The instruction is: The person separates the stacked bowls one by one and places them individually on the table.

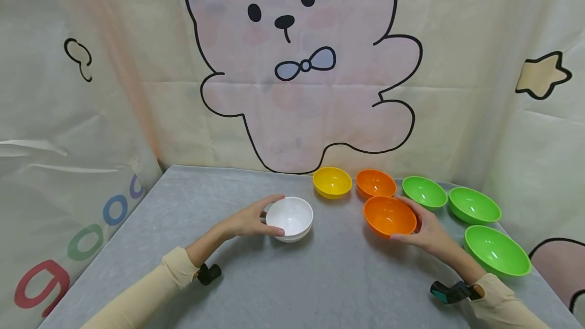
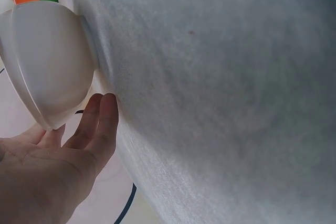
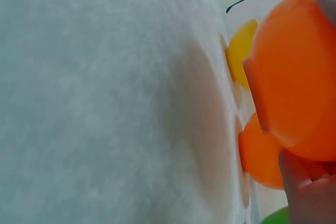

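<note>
From the head view, the left hand (image 1: 249, 221) cups the white bowl (image 1: 290, 219) on the grey surface (image 1: 320, 273), steadying it upright; the right hand (image 1: 427, 230) grips the tilted orange bowl (image 1: 389, 216). The left wrist view shows fingers (image 2: 100, 124) curved round the white bowl's wall. The right wrist view shows the orange bowl lifted off the surface, pinched by the rim.

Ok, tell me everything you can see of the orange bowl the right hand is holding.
The larger orange plastic bowl is round, glossy and plain, with a thin rim and a shallow foot ring visible in the right wrist view. It is empty and tilted, its opening turned toward the left side of the grey cloth-covered table. The right hand grips its right side, fingers curled round the rim. It sits just in front of a smaller orange plastic bowl; whether its base touches the cloth is unclear.
</note>
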`<state>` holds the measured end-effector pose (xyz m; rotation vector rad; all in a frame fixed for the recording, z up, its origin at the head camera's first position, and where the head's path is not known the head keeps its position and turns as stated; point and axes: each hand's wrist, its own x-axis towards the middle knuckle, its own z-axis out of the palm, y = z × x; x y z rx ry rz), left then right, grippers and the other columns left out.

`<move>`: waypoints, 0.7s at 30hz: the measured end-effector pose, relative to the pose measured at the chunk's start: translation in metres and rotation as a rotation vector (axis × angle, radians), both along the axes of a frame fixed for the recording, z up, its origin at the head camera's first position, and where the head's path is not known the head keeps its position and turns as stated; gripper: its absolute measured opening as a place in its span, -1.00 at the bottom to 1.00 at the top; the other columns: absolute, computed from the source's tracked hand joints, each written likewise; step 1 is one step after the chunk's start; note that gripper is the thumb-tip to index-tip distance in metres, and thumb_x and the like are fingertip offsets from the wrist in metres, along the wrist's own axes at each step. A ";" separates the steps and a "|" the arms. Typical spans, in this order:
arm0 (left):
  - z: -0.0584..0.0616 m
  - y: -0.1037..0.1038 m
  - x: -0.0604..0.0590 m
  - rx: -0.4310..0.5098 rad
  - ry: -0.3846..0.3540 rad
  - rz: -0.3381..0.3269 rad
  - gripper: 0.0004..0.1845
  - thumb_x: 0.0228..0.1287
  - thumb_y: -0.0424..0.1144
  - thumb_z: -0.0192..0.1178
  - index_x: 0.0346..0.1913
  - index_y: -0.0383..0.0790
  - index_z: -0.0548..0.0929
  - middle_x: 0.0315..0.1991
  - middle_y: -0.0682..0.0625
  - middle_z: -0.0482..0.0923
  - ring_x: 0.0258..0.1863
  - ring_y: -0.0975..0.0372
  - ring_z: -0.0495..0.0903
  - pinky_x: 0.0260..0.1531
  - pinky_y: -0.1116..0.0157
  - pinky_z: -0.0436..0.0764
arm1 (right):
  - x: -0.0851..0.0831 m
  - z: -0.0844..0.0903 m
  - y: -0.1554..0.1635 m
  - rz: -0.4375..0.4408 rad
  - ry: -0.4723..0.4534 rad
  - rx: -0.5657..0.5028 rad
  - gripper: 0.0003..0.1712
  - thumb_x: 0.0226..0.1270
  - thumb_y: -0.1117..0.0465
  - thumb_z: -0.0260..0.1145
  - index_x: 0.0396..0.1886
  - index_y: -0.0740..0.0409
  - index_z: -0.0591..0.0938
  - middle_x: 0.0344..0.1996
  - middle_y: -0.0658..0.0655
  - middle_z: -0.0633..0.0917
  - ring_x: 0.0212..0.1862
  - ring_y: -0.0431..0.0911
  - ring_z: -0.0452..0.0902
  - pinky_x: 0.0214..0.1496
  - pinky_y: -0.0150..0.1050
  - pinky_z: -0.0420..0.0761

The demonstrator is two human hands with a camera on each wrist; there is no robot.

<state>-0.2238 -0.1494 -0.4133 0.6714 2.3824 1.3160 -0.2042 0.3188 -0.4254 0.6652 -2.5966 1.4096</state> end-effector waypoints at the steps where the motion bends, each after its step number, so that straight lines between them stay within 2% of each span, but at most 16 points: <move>1: 0.000 0.000 0.000 0.002 0.001 0.000 0.03 0.16 -0.01 0.52 0.60 -0.11 0.16 0.47 -0.13 0.22 0.21 -0.11 0.49 0.09 0.02 0.57 | 0.001 0.000 0.001 -0.011 0.006 -0.002 0.00 0.07 0.33 0.63 0.48 0.28 0.33 0.27 0.28 0.51 0.12 -0.22 0.46 0.05 -0.47 0.53; 6: 0.000 -0.002 -0.001 -0.001 0.007 -0.006 0.03 0.16 -0.01 0.52 0.60 -0.11 0.16 0.47 -0.13 0.22 0.21 -0.11 0.50 0.08 0.03 0.58 | 0.008 0.001 0.007 -0.073 0.037 0.013 0.01 0.07 0.33 0.63 0.48 0.36 0.30 0.24 0.36 0.51 0.07 -0.31 0.45 0.00 -0.52 0.52; 9: 0.000 -0.001 -0.001 0.003 0.005 -0.010 0.03 0.17 -0.01 0.52 0.60 -0.12 0.16 0.47 -0.14 0.21 0.21 -0.12 0.49 0.09 0.03 0.58 | 0.012 0.000 0.012 -0.118 0.019 0.027 0.02 0.10 0.30 0.62 0.50 0.36 0.27 0.23 0.35 0.51 0.07 -0.31 0.43 -0.02 -0.54 0.51; 16: 0.001 -0.001 -0.001 0.005 -0.009 -0.011 0.03 0.17 -0.02 0.52 0.61 -0.12 0.15 0.48 -0.12 0.21 0.24 -0.11 0.47 0.12 0.03 0.55 | 0.023 -0.001 0.021 -0.257 -0.056 0.079 0.06 0.19 0.15 0.59 0.54 0.35 0.19 0.27 0.39 0.44 0.15 0.12 0.38 -0.08 -0.55 0.48; 21: 0.001 -0.002 -0.002 0.001 -0.002 -0.020 0.02 0.19 -0.03 0.50 0.60 -0.14 0.14 0.49 -0.16 0.19 0.24 -0.15 0.46 0.12 0.00 0.55 | 0.028 -0.004 0.025 -0.329 -0.116 0.089 0.09 0.23 0.05 0.57 0.56 0.33 0.15 0.32 0.42 0.39 0.18 0.19 0.36 -0.13 -0.56 0.46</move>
